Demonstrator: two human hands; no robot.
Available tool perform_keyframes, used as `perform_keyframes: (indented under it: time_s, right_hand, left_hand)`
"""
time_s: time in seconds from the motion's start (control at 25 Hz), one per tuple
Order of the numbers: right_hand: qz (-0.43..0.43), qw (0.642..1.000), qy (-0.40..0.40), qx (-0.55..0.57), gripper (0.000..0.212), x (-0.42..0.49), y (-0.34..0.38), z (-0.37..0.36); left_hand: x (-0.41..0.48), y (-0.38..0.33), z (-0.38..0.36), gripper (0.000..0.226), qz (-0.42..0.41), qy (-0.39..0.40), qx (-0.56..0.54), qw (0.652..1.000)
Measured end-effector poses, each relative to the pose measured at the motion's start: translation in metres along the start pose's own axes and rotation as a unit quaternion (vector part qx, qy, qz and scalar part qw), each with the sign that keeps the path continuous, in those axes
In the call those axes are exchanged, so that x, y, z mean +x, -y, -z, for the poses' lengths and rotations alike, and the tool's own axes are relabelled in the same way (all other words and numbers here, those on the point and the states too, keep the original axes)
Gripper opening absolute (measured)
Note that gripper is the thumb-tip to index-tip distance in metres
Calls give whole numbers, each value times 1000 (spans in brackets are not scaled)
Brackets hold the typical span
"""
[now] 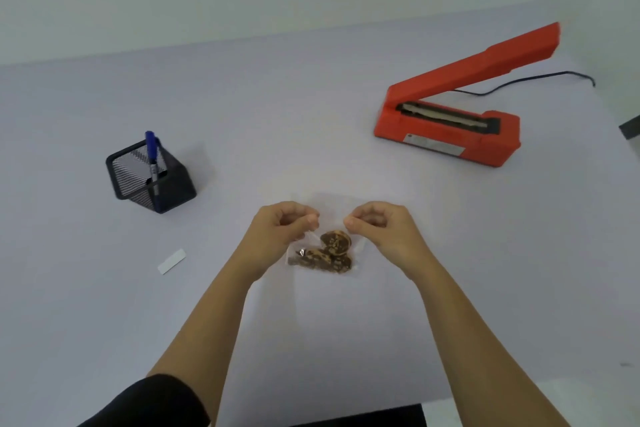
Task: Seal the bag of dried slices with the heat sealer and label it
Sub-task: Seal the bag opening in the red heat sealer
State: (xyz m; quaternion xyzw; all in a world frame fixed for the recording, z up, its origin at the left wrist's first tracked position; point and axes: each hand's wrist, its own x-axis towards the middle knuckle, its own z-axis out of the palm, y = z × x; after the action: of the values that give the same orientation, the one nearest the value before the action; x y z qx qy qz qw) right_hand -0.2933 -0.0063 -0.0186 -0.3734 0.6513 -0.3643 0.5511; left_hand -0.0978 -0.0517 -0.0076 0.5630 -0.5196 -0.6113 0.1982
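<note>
My left hand (284, 229) and right hand (381, 229) each pinch the clear bag (325, 239) between closed fingers, its mouth toward 12 o'clock, dried slices (329, 253) low inside. The film's edges are hard to trace; it seems just off the worktop (311, 114). Heat sealer (446, 125), arm raised, at 2; label (171, 261) and pen holder (150, 175) at 9–10.

Left hand (282, 230), right hand (382, 230) pinch bag (327, 236)

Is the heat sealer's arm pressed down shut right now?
No, the heat sealer has its red arm raised, leaving the sealing strip exposed.
</note>
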Motion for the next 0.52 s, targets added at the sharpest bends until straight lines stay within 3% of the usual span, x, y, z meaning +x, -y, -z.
perform_keyframes:
  time_s: [0.28, 0.52]
  right_hand:
    - [10, 1000, -17, -7, 9, 8, 16, 127]
    - [-22, 995, -72, 65, 8, 17, 10, 173]
  left_hand:
    - [49, -64, -90, 12, -50, 74, 53, 995]
    - [82, -77, -132, 12, -51, 93, 47, 993]
